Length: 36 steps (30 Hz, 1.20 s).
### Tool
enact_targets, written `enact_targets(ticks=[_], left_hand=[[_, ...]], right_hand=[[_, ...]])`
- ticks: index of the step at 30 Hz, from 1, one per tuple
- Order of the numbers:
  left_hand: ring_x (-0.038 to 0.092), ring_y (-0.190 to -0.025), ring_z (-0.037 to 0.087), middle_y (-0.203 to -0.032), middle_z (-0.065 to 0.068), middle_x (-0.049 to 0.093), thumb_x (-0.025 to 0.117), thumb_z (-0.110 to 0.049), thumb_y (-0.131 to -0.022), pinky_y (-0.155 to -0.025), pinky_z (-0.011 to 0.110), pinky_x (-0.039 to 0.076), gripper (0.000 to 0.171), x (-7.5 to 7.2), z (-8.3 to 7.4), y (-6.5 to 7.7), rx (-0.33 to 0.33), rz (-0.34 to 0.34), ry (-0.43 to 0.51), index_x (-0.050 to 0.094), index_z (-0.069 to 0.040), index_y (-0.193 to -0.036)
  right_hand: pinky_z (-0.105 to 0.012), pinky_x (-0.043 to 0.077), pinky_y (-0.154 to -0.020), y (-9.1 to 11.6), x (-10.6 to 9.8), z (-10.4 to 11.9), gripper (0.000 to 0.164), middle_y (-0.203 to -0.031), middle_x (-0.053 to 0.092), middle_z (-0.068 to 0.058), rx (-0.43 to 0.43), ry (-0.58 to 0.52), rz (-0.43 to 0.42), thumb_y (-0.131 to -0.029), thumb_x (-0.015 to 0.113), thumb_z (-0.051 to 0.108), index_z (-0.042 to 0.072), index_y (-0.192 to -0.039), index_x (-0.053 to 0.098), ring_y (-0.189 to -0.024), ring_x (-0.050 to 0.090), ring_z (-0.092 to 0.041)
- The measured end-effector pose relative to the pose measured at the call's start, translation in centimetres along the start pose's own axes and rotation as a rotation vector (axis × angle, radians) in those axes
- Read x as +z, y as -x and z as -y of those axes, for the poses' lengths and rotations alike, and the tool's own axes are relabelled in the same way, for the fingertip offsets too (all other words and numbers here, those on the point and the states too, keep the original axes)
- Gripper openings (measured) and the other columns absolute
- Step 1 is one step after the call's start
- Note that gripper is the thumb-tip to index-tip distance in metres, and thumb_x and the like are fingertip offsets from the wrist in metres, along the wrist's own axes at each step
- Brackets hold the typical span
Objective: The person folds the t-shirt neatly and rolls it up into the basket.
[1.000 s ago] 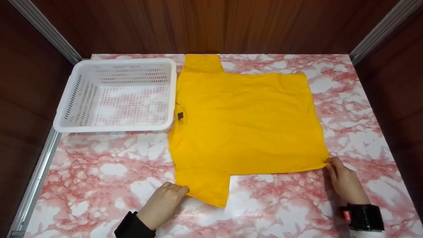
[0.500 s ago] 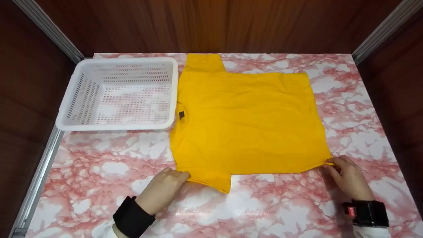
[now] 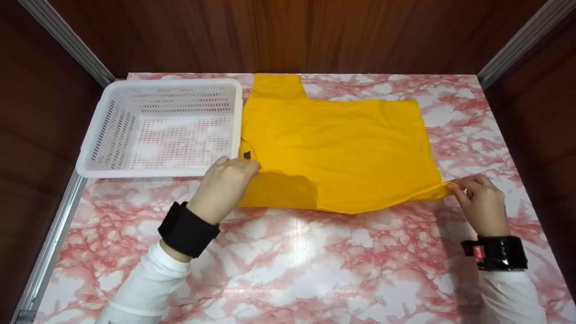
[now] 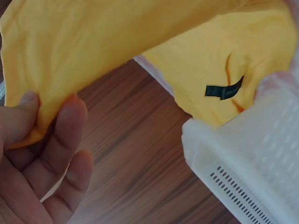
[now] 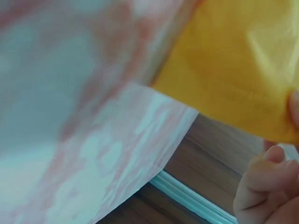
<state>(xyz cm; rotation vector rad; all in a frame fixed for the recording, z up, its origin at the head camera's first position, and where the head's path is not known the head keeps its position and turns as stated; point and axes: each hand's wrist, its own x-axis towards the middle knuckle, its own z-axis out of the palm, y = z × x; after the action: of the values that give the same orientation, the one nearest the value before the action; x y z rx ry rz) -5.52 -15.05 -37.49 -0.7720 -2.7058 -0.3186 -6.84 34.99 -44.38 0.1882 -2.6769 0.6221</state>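
Note:
A yellow T-shirt (image 3: 342, 144) lies on the table with its collar toward the left and its hem toward the right. My left hand (image 3: 225, 186) pinches the near sleeve, lifted beside the collar with its dark label (image 4: 224, 88). In the left wrist view the thumb presses the cloth against curled fingers. Over at the hem's near corner, my right hand (image 3: 481, 200) pinches the fabric, raised a little off the table. The shirt's near side is drawn up between both hands, and a shaded part hangs under the left one. The far sleeve (image 3: 279, 85) stays flat.
A white perforated plastic basket (image 3: 157, 173) stands at the back left, its right wall against the shirt's collar edge. Dark wood panels (image 3: 292, 36) enclose the pink marbled table (image 3: 315, 261) at the back and both sides.
Both hands have moved away from the front edge toward the back, lifting the shirt's near side with them. The near sleeve, flat a second ago, is now raised toward the collar.

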Motion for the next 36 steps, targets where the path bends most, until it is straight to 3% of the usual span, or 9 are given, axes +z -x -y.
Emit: enact_targets(ticks=[5, 16, 20, 22, 25, 27, 30, 33, 36], left_hand=[[0.064, -0.074, 0.025, -0.083, 0.010, 0.069, 0.063, -0.005, -0.086, -0.061, 0.035, 0.045, 0.006, 0.4, 1.2, -2.8, -0.087, 0.044, -0.037, 0.067, -0.004, -0.090], [0.065, -0.082, 0.034, -0.088, 0.015, 0.069, 0.053, -0.001, -0.090, -0.068, 0.042, 0.045, 0.014, 2.4, 4.6, -6.6, -0.203, 0.083, -0.066, 0.066, -0.002, -0.092], [0.064, -0.082, 0.034, -0.088, 0.016, 0.068, 0.051, -0.001, -0.090, -0.069, 0.042, 0.045, 0.014, 3.3, 5.2, -7.4, -0.241, 0.086, -0.114, 0.065, -0.001, -0.092], [0.061, -0.086, 0.034, -0.091, 0.017, 0.066, 0.049, -0.001, -0.091, -0.069, 0.041, 0.044, 0.014, 3.8, 5.3, -7.5, -0.270, 0.066, -0.183, 0.063, 0.000, -0.094], [0.055, -0.092, 0.033, -0.099, 0.018, 0.061, 0.050, -0.001, -0.090, -0.070, 0.039, 0.041, 0.014, 4.4, 4.7, -7.4, -0.308, 0.012, -0.292, 0.060, 0.001, -0.099], [0.050, -0.098, 0.032, -0.111, 0.019, 0.057, 0.050, -0.002, -0.091, -0.072, 0.038, 0.039, 0.018, 4.8, 3.8, -7.0, -0.325, -0.021, -0.339, 0.059, 0.001, -0.106], [0.045, -0.115, 0.035, -0.132, 0.023, 0.047, 0.055, -0.012, -0.092, -0.082, 0.040, 0.037, 0.033, 5.9, 2.0, -6.0, -0.316, -0.037, -0.311, 0.056, 0.000, -0.122], [0.029, -0.135, 0.038, -0.148, 0.023, 0.030, 0.057, -0.031, -0.093, -0.100, 0.046, 0.032, 0.054, 7.6, 0.1, -5.1, -0.318, 0.024, -0.229, 0.045, -0.005, -0.139], [0.014, -0.142, 0.039, -0.154, 0.022, 0.016, 0.053, -0.047, -0.092, -0.110, 0.054, 0.020, 0.069, 9.5, -1.3, -4.2, -0.345, 0.151, -0.134, 0.032, -0.014, -0.148]], right_hand=[[-0.005, 0.028, -0.059, -2.3, 0.5, 0.0, 0.016, -0.080, 0.065, -0.018, 0.011, -0.008, -0.007, -0.082, 0.072, 0.009, -0.002, -0.093, 0.072, -0.061, 0.039, 0.003], [-0.009, 0.034, -0.045, -5.6, 2.1, -0.5, 0.020, -0.086, 0.065, -0.025, 0.139, -0.014, 0.126, -0.089, 0.065, 0.014, -0.004, -0.096, 0.070, -0.058, 0.055, -0.023], [-0.007, 0.034, -0.049, -6.0, 2.6, -0.5, 0.023, -0.093, 0.065, -0.027, 0.197, -0.015, 0.159, -0.090, 0.063, 0.014, -0.005, -0.101, 0.068, -0.071, 0.060, -0.035], [-0.015, 0.047, -0.056, -6.0, 2.9, -0.5, 0.027, -0.102, 0.064, -0.027, 0.215, -0.024, 0.152, -0.090, 0.063, 0.013, -0.005, -0.110, 0.065, -0.080, 0.063, -0.038], [-0.039, 0.054, -0.075, -5.6, 3.5, -0.4, 0.039, -0.119, 0.057, -0.029, 0.203, -0.048, 0.122, -0.088, 0.065, 0.009, -0.004, -0.124, 0.057, -0.096, 0.060, -0.043], [-0.058, 0.044, -0.086, -5.1, 3.8, -0.2, 0.051, -0.132, 0.046, -0.032, 0.177, -0.060, 0.135, -0.086, 0.067, 0.009, -0.004, -0.132, 0.048, -0.111, 0.052, -0.048], [-0.064, 0.034, -0.096, -4.3, 4.5, 0.3, 0.060, -0.145, 0.028, -0.033, 0.170, -0.064, 0.207, -0.089, 0.065, 0.016, -0.003, -0.139, 0.039, -0.126, 0.035, -0.051], [-0.066, 0.024, -0.101, -3.5, 5.6, 0.9, 0.067, -0.151, 0.012, -0.031, 0.195, -0.076, 0.292, -0.092, 0.061, 0.028, -0.001, -0.144, 0.030, -0.136, 0.016, -0.051], [-0.068, 0.017, -0.103, -2.9, 6.8, 1.4, 0.073, -0.153, 0.004, -0.031, 0.192, -0.092, 0.337, -0.092, 0.059, 0.038, 0.000, -0.145, 0.026, -0.138, 0.002, -0.052]])
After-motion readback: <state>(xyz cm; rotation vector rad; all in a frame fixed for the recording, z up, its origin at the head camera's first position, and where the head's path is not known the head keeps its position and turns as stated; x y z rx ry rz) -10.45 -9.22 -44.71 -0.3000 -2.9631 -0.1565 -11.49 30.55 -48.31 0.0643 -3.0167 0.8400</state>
